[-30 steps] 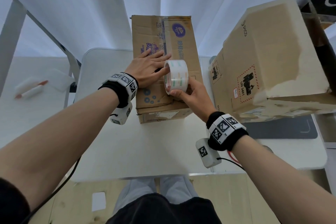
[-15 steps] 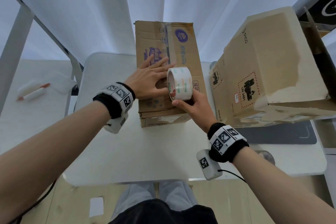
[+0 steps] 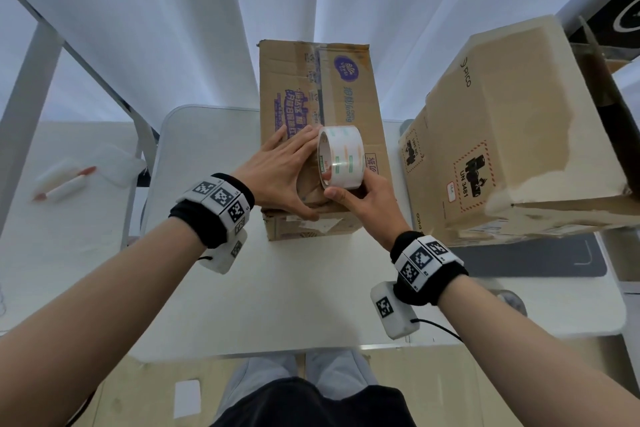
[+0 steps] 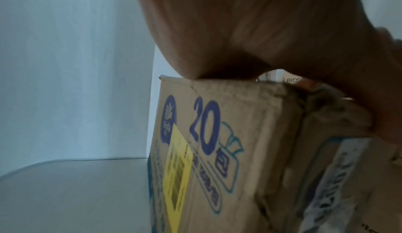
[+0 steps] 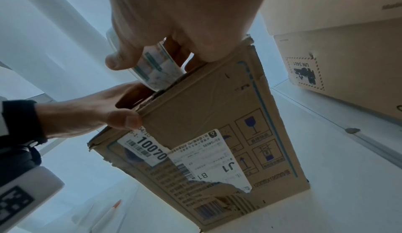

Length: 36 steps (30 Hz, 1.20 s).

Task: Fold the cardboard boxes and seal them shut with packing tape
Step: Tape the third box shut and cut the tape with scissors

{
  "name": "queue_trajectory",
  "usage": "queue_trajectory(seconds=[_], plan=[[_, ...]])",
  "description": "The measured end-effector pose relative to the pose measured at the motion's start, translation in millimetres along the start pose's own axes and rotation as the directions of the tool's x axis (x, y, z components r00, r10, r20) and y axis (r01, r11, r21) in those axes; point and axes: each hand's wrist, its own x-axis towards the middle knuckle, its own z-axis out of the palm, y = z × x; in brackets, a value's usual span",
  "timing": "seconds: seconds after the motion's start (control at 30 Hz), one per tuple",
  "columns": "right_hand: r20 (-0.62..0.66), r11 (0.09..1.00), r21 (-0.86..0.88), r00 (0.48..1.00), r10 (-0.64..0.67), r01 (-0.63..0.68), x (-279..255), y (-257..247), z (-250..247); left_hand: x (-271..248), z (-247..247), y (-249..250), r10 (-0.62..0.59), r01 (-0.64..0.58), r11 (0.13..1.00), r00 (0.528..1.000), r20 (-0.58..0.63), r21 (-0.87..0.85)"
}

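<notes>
A brown cardboard box [image 3: 346,104] with purple print stands on the white table [image 3: 277,295], its top flaps closed. My left hand [image 3: 280,170] lies flat on the top near the front edge, fingers straight, thumb [image 5: 126,120] at the front rim. My right hand [image 3: 367,198] grips a roll of clear packing tape [image 3: 341,158] standing on edge on the box top, right beside the left fingers. In the right wrist view the tape roll [image 5: 152,68] sits under my thumb and fingers above the box's labelled front face [image 5: 206,147]. The left wrist view shows the box side [image 4: 206,150] beneath my palm.
A larger cardboard box [image 3: 512,135] marked UN 3481 stands close on the right, over a dark mat [image 3: 540,256]. A white marker with a red tip [image 3: 65,184] lies on a surface at far left. White curtains hang behind the table.
Both hands slid toward me along the box top: the tape roll moved nearer the front edge and my left palm followed, staying flat on the flaps.
</notes>
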Motion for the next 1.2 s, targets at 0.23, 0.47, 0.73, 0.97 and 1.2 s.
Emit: queue_trajectory(seconds=[0.23,0.47,0.73,0.97,1.2], plan=[[0.012,1.0,-0.003,1.0,0.003,-0.003,11.3,-3.2,4.6,8.7,-1.9,-6.5,-0.002,0.003,0.999,1.0,-0.025,0.054],[-0.009,1.0,0.024,1.0,-0.007,0.008,14.2,-6.3,7.3,8.9,0.9,-10.7,-0.036,0.039,0.998,0.998,-0.057,0.051],[-0.033,0.998,0.064,0.999,0.022,-0.02,14.2,-8.7,6.4,11.1,2.1,-9.6,-0.06,0.063,0.998,0.995,-0.082,0.029],[-0.038,0.997,0.078,0.999,0.033,-0.03,-3.5,-11.8,7.1,11.2,1.3,-8.0,-0.074,0.074,0.997,0.994,-0.085,0.005],[-0.033,0.999,0.043,0.999,0.016,-0.015,-13.9,-17.7,6.0,14.0,-1.5,-6.7,-0.077,0.079,0.996,0.995,-0.062,0.031]])
